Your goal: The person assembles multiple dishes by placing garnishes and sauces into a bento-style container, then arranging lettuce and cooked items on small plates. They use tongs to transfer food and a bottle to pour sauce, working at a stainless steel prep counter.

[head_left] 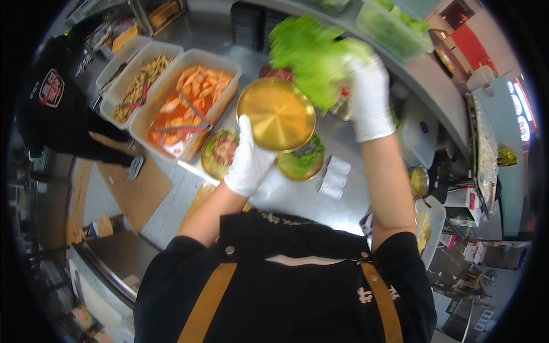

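Note:
My left hand (250, 168), in a white glove, grips the rim of a bare gold metal dish (277, 114) and holds it tilted above the steel counter. My right hand (369, 97), gloved too, is raised at the far right with green lettuce leaves (306, 57) in its grasp, slightly blurred. Below the dish are two more gold dishes: one with lettuce and pinkish meat (224, 150), partly behind my left hand, the other with lettuce and something dark (303, 159). Several small white packets (334, 178) lie to their right.
Left on the counter stand a tub of red-sauced kimchi-like food (197, 86) with red-handled tongs (194, 110) and a tub of brownish pieces (146, 80). A clear bin of lettuce (394, 28) sits on the far-right shelf. Black containers (249, 26) are stacked behind. A person in black (63, 108) stands left.

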`<state>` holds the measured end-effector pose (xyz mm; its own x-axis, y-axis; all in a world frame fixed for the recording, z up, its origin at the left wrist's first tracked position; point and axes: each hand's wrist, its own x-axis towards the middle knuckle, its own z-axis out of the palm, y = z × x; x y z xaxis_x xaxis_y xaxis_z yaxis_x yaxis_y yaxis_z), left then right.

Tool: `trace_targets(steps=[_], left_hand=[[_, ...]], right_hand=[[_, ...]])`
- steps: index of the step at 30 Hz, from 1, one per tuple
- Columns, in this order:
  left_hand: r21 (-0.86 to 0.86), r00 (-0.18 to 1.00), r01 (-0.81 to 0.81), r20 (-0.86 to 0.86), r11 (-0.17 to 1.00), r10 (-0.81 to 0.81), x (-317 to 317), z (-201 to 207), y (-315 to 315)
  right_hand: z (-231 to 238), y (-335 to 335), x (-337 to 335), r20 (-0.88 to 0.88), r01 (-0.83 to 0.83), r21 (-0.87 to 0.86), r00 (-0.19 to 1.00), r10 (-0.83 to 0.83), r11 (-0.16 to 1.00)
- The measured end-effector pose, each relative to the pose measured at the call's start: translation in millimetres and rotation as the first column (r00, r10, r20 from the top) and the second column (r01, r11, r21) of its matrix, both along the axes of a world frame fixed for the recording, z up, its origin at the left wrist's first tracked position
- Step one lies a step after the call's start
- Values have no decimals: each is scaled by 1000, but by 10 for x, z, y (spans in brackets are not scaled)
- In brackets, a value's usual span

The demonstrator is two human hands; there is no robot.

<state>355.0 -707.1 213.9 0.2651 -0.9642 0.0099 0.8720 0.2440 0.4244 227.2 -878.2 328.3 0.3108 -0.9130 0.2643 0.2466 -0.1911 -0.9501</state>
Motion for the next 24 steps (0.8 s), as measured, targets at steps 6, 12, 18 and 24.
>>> trace_targets(steps=[6,12,18,24], left_hand=[[150,999,-49,-14,987,51,241,-238,466],[241,997,-51,72,969,35,412,-461,914],[428,986,-81,169,900,8,394,-727,1485],[633,993,-47,-52,773,103,439,-1018,2097]], right_hand=[[-601,924,-6,-751,-127,-432,600,-277,893],[-1026,1359,223,-791,-678,-582,599,-121,449],[-1551,1828,408,-843,-751,-473,537,8,461],[-1512,1994,233,-813,-834,-475,538,223,279]])
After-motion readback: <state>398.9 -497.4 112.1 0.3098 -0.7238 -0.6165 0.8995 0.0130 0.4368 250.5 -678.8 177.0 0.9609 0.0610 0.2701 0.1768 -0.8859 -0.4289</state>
